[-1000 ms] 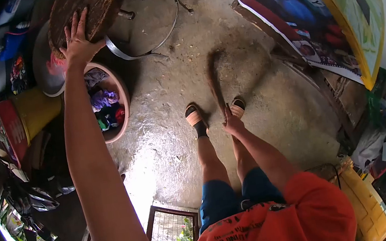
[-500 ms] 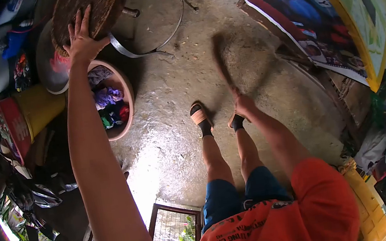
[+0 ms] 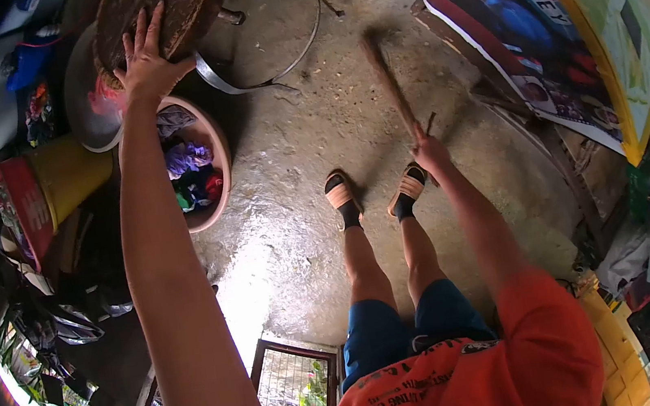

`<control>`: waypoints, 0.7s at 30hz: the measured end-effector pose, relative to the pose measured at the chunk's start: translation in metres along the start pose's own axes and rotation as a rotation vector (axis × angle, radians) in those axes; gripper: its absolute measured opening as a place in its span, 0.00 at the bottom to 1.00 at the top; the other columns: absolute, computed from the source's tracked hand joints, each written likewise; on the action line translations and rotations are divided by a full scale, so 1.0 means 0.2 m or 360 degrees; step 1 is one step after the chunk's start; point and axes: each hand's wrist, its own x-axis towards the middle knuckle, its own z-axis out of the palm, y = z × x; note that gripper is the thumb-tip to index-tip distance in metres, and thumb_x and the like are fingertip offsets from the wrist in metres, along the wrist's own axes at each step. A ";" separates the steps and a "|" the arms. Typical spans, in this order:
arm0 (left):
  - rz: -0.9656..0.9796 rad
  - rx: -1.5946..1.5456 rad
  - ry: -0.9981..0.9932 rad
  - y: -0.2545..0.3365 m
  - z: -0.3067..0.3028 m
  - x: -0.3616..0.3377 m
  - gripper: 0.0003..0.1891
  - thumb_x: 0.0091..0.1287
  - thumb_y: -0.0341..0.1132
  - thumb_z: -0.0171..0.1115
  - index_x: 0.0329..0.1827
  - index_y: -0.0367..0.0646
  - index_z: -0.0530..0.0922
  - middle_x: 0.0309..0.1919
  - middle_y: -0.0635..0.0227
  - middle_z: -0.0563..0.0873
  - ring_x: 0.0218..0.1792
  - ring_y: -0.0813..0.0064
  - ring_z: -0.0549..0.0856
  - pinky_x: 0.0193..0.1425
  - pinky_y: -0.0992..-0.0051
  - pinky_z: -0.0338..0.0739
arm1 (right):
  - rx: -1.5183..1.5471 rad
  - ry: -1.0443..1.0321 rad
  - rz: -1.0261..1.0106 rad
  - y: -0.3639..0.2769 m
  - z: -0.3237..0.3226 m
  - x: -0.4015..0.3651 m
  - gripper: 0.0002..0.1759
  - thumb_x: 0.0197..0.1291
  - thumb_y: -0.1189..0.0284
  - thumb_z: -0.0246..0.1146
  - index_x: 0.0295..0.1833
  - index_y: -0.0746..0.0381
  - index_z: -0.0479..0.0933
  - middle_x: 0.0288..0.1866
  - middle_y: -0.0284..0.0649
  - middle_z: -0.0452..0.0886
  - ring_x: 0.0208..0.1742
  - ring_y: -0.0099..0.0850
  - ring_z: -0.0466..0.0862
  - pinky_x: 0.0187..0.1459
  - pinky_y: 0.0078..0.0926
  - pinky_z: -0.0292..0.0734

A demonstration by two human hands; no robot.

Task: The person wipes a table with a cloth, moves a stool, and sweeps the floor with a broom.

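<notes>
My left hand rests with spread fingers on the worn round brown wooden top, which looks like a stool or small table seat. It grips nothing. My right hand is closed around the near end of a long, thin brown broom. The broom slants away from me over the floor, and its far end is dark and blurred. Small bits of debris lie on the concrete floor beside it. My sandalled feet stand just left of my right hand.
A pink basin of clothes stands below my left forearm. Near the wooden top lies a curved metal band. A yellow bucket is at the left. A printed tarpaulin and broken boards line the right.
The broom and my right hand have shifted right and slightly away from me. My left hand stays on the wooden top; the whole view has shifted slightly.
</notes>
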 end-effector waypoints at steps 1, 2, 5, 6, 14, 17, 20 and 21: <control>-0.0003 0.0010 -0.0005 0.01 0.00 0.00 0.55 0.37 0.48 0.74 0.70 0.81 0.50 0.73 0.84 0.49 0.73 0.56 0.49 0.66 0.33 0.47 | -0.0111 -0.0163 -0.0122 -0.04 0.05 0.03 0.39 0.58 0.68 0.56 0.73 0.52 0.45 0.42 0.53 0.80 0.41 0.48 0.81 0.40 0.43 0.78; -0.0003 0.0023 -0.0007 0.01 0.00 0.01 0.55 0.37 0.48 0.74 0.70 0.81 0.50 0.73 0.84 0.49 0.73 0.56 0.49 0.66 0.33 0.47 | -0.0218 -0.0322 -0.0247 -0.10 0.10 0.05 0.39 0.58 0.70 0.55 0.72 0.53 0.45 0.42 0.53 0.80 0.40 0.49 0.82 0.40 0.44 0.78; 0.0010 0.0010 -0.0021 0.01 0.00 0.00 0.55 0.37 0.47 0.75 0.70 0.81 0.50 0.74 0.83 0.49 0.73 0.55 0.49 0.65 0.33 0.47 | -0.0413 -0.0388 -0.0374 -0.11 0.29 -0.05 0.42 0.53 0.66 0.61 0.73 0.50 0.49 0.39 0.48 0.81 0.40 0.45 0.82 0.41 0.42 0.77; 0.0011 -0.0001 -0.0022 0.01 0.00 0.00 0.55 0.37 0.47 0.75 0.70 0.81 0.50 0.74 0.82 0.49 0.73 0.55 0.49 0.65 0.33 0.47 | -0.0486 -0.0443 -0.0401 -0.11 0.28 -0.13 0.43 0.53 0.65 0.61 0.73 0.48 0.48 0.40 0.46 0.81 0.39 0.45 0.82 0.40 0.42 0.77; 0.0032 -0.0037 0.0003 -0.03 0.01 0.02 0.55 0.37 0.47 0.75 0.70 0.79 0.50 0.74 0.83 0.49 0.73 0.55 0.49 0.66 0.33 0.48 | -0.0096 0.0003 -0.0066 0.06 -0.04 -0.19 0.43 0.58 0.67 0.58 0.74 0.47 0.41 0.47 0.53 0.77 0.37 0.48 0.82 0.38 0.44 0.78; 0.0033 -0.0022 0.0009 -0.04 0.01 0.03 0.55 0.37 0.47 0.75 0.70 0.79 0.50 0.73 0.83 0.49 0.73 0.55 0.49 0.65 0.33 0.48 | -0.0092 0.0188 0.0131 -0.01 -0.21 0.17 0.42 0.57 0.66 0.59 0.73 0.48 0.45 0.41 0.53 0.79 0.39 0.48 0.81 0.40 0.43 0.78; 0.0054 -0.0024 0.0037 -0.04 0.01 0.03 0.55 0.37 0.47 0.75 0.70 0.79 0.50 0.73 0.83 0.49 0.73 0.55 0.49 0.65 0.33 0.48 | -0.0345 -0.0089 -0.0099 -0.08 -0.09 0.39 0.40 0.58 0.67 0.58 0.73 0.54 0.47 0.41 0.53 0.80 0.40 0.47 0.81 0.40 0.42 0.78; 0.0060 -0.0024 0.0048 -0.05 0.01 0.03 0.55 0.37 0.47 0.75 0.70 0.79 0.50 0.73 0.83 0.50 0.73 0.55 0.49 0.66 0.33 0.48 | -0.0359 -0.0129 -0.0260 -0.10 0.00 0.35 0.40 0.56 0.68 0.59 0.72 0.53 0.48 0.42 0.52 0.80 0.40 0.47 0.82 0.41 0.42 0.78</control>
